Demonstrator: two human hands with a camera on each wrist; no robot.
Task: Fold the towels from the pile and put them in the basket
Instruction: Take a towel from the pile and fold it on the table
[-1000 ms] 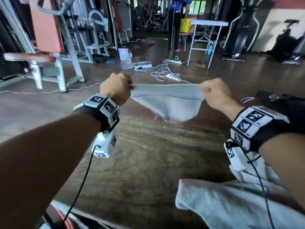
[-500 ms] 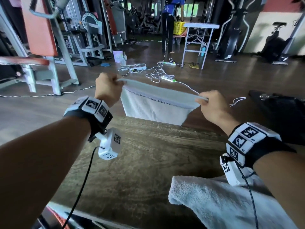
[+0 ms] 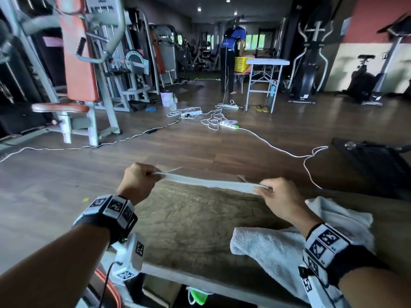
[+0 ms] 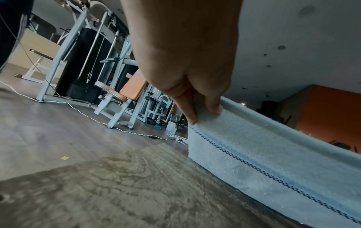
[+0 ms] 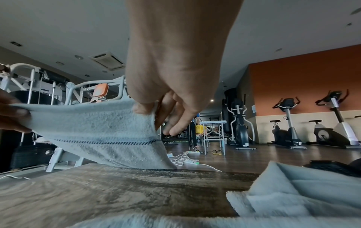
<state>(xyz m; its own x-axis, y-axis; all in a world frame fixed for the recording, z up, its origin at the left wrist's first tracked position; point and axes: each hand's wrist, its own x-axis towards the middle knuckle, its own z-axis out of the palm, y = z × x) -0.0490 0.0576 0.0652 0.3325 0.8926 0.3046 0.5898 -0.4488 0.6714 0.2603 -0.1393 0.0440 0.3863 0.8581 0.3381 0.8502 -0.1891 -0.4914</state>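
A white towel [image 3: 211, 182] with a dark stitched stripe is stretched between both hands above the far edge of the wooden table [image 3: 189, 221]. My left hand [image 3: 155, 173] pinches its left corner, thumb and finger curled on the hem [image 4: 205, 115]. My right hand [image 3: 263, 188] pinches the right corner [image 5: 148, 111]. The towel's lower part [image 5: 109, 138] hangs down and touches the tabletop near the far edge. A pile of white towels [image 3: 278, 247] lies on the table under my right forearm. The left wrist view shows the towel [image 4: 263, 162] hanging close to the table.
Gym machines [image 3: 89, 74] stand at the left and exercise bikes [image 5: 289, 128] at the right. White cables and power strips [image 3: 222, 123] lie on the floor beyond the table. A person stands far off beside a yellow basket [image 3: 241, 64] and a folding table [image 3: 266, 63].
Both hands have come down and closer to the table, bringing the stretched towel from chest height to just above the far edge, where it now touches the tabletop.
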